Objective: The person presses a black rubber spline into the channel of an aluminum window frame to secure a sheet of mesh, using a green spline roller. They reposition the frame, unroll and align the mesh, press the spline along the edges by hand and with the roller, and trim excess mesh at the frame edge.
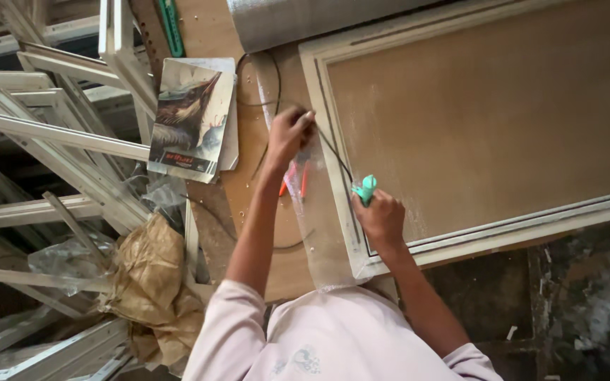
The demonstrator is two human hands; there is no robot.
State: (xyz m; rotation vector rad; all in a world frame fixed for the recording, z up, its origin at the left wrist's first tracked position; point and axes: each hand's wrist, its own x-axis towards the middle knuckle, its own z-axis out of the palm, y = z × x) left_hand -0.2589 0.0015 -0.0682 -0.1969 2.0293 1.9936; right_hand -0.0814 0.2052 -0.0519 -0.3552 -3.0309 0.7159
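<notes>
Black cable (333,149) runs slantwise between both hands, its long axis along the pale wooden picture frame (333,212) edge. Left hand (289,134) fingers pinch its far end; right hand (381,217) fingers wrap a small turquoise plastic tool (366,188) at the near end.

A single head-worn camera looked steeply down from above the person's shoulders, close to both hands, facing the worktop (213,28) and framed board (488,113) ahead, with stacked white frames (44,141) at left.
</notes>
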